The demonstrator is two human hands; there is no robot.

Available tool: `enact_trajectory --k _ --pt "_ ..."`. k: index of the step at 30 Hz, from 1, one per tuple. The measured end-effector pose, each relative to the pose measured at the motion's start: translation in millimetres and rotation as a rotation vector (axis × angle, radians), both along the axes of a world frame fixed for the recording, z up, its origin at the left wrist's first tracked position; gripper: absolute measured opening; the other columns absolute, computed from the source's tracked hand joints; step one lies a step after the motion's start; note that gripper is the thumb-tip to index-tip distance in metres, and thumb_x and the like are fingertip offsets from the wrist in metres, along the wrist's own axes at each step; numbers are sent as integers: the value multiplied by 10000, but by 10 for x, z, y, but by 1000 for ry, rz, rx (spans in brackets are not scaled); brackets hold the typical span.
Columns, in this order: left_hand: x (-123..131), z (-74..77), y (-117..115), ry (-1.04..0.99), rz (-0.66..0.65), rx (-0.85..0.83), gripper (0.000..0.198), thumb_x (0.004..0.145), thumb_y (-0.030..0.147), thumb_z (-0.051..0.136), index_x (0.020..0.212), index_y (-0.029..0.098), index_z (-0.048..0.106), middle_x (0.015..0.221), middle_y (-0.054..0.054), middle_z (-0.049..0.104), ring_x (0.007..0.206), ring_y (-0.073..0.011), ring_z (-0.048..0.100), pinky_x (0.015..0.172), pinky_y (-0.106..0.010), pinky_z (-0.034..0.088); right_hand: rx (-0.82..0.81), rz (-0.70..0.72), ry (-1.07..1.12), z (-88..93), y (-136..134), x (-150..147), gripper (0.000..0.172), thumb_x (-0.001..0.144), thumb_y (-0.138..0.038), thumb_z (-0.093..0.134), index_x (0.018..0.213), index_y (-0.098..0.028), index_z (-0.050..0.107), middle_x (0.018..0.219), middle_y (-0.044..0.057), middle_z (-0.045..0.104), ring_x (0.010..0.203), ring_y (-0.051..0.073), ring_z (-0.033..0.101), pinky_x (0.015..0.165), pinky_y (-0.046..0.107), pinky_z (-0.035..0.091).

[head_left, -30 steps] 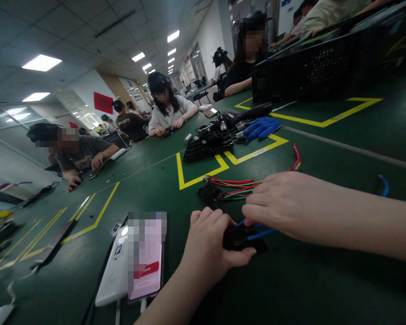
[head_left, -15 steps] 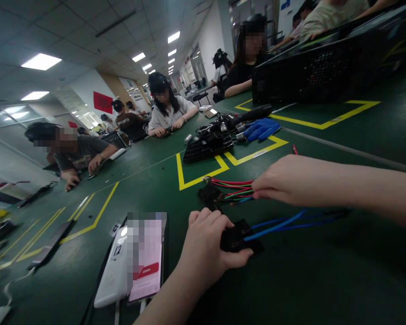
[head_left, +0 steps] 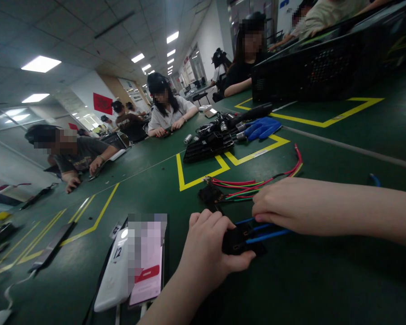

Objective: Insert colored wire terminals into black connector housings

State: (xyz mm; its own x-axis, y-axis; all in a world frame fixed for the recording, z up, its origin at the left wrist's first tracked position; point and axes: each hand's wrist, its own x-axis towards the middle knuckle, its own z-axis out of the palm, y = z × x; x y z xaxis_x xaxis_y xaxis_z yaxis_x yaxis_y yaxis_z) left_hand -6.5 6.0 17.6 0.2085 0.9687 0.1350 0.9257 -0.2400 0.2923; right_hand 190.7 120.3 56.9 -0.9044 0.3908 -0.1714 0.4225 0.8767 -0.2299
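Note:
My left hand (head_left: 211, 241) is wrapped round a small black plastic block (head_left: 236, 240) on the table, its thumb along the near side. Blue wires (head_left: 265, 237) run out of the block to the right. Over them, the fingers of my right hand (head_left: 277, 207) are pinched on a blue wire; the grip itself is partly hidden. Just beyond my hands lies a second black connector piece (head_left: 210, 194), with a bundle of red, green and black wires (head_left: 240, 189) that curves away behind my right hand.
A power bank (head_left: 113, 266) and a lit phone (head_left: 149, 262) lie left of my left arm. Farther off are a black device (head_left: 209, 149), a blue glove (head_left: 262, 128), yellow tape outlines (head_left: 203, 178) and a large black case (head_left: 311, 74). Co-workers (head_left: 169, 110) sit across the table.
My right hand has let go of the red and green wires and moved down towards me onto the blue wires. My left hand keeps its hold on the black block.

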Motion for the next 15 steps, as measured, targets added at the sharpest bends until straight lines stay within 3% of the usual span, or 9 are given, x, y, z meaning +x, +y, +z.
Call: enact_trajectory --k 5,10,15 --pt "-7 -19 -11 -3 -9 17 361 676 392 875 839 213 608 855 -17 669 822 -247 563 763 -377 359 -7 55 182 22 -20 16 298 956 -260 452 914 -227 745 988 73 713 926 249 659 768 383 473" --pt "-8 -29 -11 2 -3 25 363 670 404 878 835 218 614 851 -15 671 813 -245 561 760 -374 363 2 37 116 77 -190 16 133 868 -345 644 841 -228 701 771 30 699 688 221 644 602 334 417" --pt "6 -16 -4 4 1 14 370 664 408 886 837 204 631 852 -23 669 814 -245 559 760 -376 363 128 9 -20 61 -322 -36 53 840 -225 677 828 -219 729 721 45 723 593 216 644 522 311 331"
